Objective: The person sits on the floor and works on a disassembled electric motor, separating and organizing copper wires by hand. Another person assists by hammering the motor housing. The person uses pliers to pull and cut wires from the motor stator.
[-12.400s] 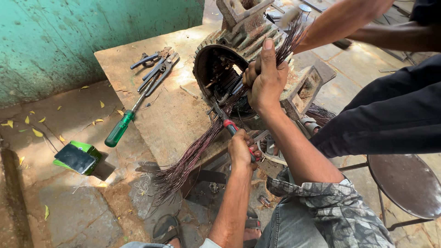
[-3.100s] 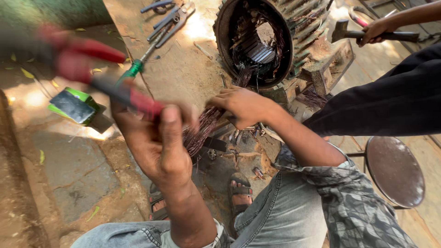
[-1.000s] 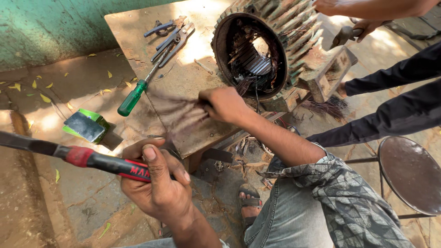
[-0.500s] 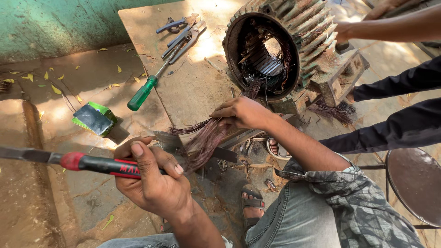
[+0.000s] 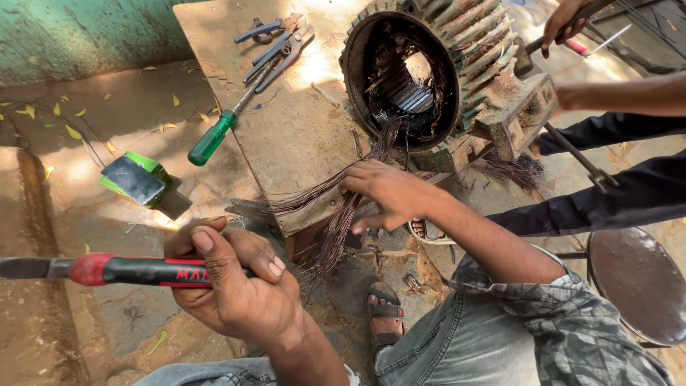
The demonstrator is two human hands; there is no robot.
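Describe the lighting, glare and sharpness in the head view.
Head view: hard sunlight burns out the slab top near the pliers; the motor housing's interior stays dark; the left hand and its red-handled tool are close and slightly soft; the right hand on the copper wires is sharp.

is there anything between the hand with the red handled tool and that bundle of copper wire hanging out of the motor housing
Nothing visible blocks it. The left hand grips the red-handled tool just left of the copper wire bundle, with only open air between. The right hand already rests on the wires, apart from the tool.
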